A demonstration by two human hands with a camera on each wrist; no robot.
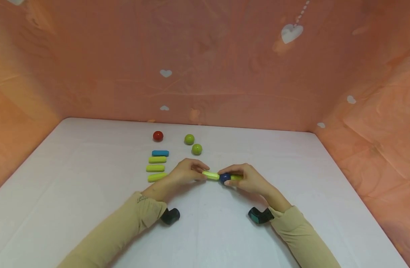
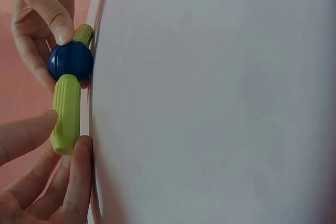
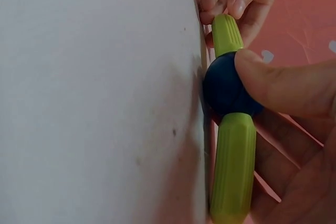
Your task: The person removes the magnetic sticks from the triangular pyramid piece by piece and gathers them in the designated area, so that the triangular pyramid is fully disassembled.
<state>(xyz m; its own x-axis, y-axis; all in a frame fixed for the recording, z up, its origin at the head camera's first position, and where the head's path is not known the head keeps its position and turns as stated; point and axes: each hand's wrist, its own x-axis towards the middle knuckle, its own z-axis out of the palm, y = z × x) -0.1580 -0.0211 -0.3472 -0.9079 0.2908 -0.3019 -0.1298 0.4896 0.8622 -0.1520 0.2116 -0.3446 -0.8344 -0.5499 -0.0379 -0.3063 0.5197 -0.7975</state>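
Note:
My right hand point(image 1: 246, 179) pinches a dark blue ball point(image 1: 224, 178) between thumb and fingers. Out of opposite sides of the ball run two ribbed yellow-green sticks, in line with each other. The left stick point(image 2: 66, 114) has its outer end pinched by the thumb and fingers of my left hand point(image 1: 188, 171). Beneath my right palm lies the right stick point(image 3: 234, 166), its near end against the ball. In the left wrist view the ball and both sticks form one straight row.
Left of my hands, several yellow-green sticks point(image 1: 155, 168) lie stacked in a column under a blue stick point(image 1: 160, 153). Farther back are a red ball point(image 1: 158, 136) and two green balls point(image 1: 197, 149). Orange cloth point(image 1: 205, 74) with hearts hangs behind the white table point(image 1: 205, 238).

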